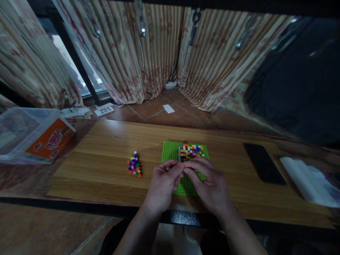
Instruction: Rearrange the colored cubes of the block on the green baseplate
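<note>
My left hand (165, 182) and my right hand (209, 182) meet fingertip to fingertip over the front of a green studded baseplate (170, 150). A small orange toy brick (185, 166) shows between the pinched thumb and fingers of my right hand. My left fingers are curled closed against it, and what lies inside them is hidden. Just behind my fingers, a block of multicoloured bricks (191, 149) stands on the baseplate, its near side partly covered by my hands. Left of my hands, a loose heap of small coloured bricks (135, 165) lies on the wooden table (106, 156).
A clear plastic tub (32, 117) with an orange label is at the far left. On the right are a black phone-like slab (264, 163) and a white packet (302, 179). Behind the table, striped curtains (159, 53) hang above a tiled floor (151, 108).
</note>
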`<control>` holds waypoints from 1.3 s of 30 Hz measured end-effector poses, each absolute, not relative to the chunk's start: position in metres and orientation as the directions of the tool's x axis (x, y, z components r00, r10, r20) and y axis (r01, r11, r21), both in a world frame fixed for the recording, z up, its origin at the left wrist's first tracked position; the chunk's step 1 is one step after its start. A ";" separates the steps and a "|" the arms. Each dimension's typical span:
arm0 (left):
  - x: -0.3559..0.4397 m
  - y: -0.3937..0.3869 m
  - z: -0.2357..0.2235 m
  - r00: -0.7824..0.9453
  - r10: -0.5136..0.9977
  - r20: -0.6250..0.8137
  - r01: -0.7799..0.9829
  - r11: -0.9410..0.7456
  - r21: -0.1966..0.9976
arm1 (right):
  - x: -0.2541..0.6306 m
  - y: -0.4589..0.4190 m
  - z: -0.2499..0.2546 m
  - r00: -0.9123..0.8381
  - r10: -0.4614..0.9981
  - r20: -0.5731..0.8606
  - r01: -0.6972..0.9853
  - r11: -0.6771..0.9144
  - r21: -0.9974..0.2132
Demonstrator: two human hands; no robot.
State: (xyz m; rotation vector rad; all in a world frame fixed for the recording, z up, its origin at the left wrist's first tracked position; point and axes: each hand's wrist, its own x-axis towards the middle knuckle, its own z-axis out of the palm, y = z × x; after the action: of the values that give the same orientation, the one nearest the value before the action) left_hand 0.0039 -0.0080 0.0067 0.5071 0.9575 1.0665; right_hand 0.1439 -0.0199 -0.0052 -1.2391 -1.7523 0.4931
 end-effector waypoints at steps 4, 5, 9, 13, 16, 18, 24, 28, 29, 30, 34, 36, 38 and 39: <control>0.000 -0.009 0.009 0.266 0.873 -0.409 -0.567 0.484 0.666 | 0.140 -0.020 -0.002 -0.006 0.914 0.406 0.388 0.376 -0.841; 0.000 -0.008 0.009 0.292 0.866 -0.407 -0.581 0.498 0.643 | 0.140 -0.021 -0.001 0.018 0.919 0.393 0.344 0.363 -0.866; -0.001 -0.007 0.009 0.309 0.855 -0.416 -0.604 0.514 0.609 | 0.141 -0.021 -0.002 0.124 0.929 0.348 0.195 0.321 -0.927; -0.001 -0.006 0.009 0.246 0.855 -0.456 -0.617 0.501 0.606 | 0.148 -0.020 -0.006 0.232 0.916 0.327 0.170 0.293 -0.941; -0.002 -0.006 0.009 0.220 0.851 -0.476 -0.609 0.501 0.615 | 0.157 -0.018 -0.009 0.259 0.894 0.366 0.259 0.301 -0.918; -0.003 -0.005 0.009 0.213 0.848 -0.486 -0.605 0.505 0.616 | 0.165 -0.016 -0.010 0.258 0.875 0.409 0.363 0.304 -0.881; -0.003 -0.005 0.009 0.205 0.844 -0.495 -0.604 0.507 0.615 | 0.182 -0.014 -0.010 0.204 0.862 0.464 0.639 0.243 -0.730; -0.002 -0.004 0.009 0.194 0.844 -0.500 -0.597 0.506 0.623 | 0.180 -0.013 -0.015 0.084 0.886 0.456 0.660 0.293 -0.692; -0.002 -0.005 0.009 0.190 0.844 -0.502 -0.595 0.505 0.624 | 0.179 -0.013 -0.016 0.046 0.890 0.454 0.664 0.312 -0.680; -0.002 -0.005 0.010 0.187 0.844 -0.502 -0.595 0.504 0.626 | 0.177 -0.013 -0.018 0.015 0.894 0.448 0.671 0.323 -0.667; -0.002 -0.005 0.010 0.183 0.849 -0.496 -0.593 0.498 0.633 | 0.173 -0.012 -0.025 0.029 0.907 0.421 0.688 0.287 -0.667; -0.002 -0.004 0.010 0.187 0.851 -0.491 -0.590 0.497 0.637 | 0.174 -0.011 -0.028 0.073 0.913 0.400 0.674 0.250 -0.695; -0.002 -0.004 0.009 0.193 0.850 -0.490 -0.586 0.501 0.638 | 0.175 -0.010 -0.031 0.110 0.924 0.367 0.646 0.214 -0.733; -0.002 -0.004 0.008 0.196 0.850 -0.489 -0.584 0.502 0.638 | 0.175 -0.009 -0.032 0.128 0.928 0.350 0.628 0.197 -0.753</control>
State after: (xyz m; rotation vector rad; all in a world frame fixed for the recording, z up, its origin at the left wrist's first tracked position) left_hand -0.0019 -0.0039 0.0085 0.3435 0.9186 1.0323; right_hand 0.1755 -0.0089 -0.0317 -1.5168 -1.5849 0.4255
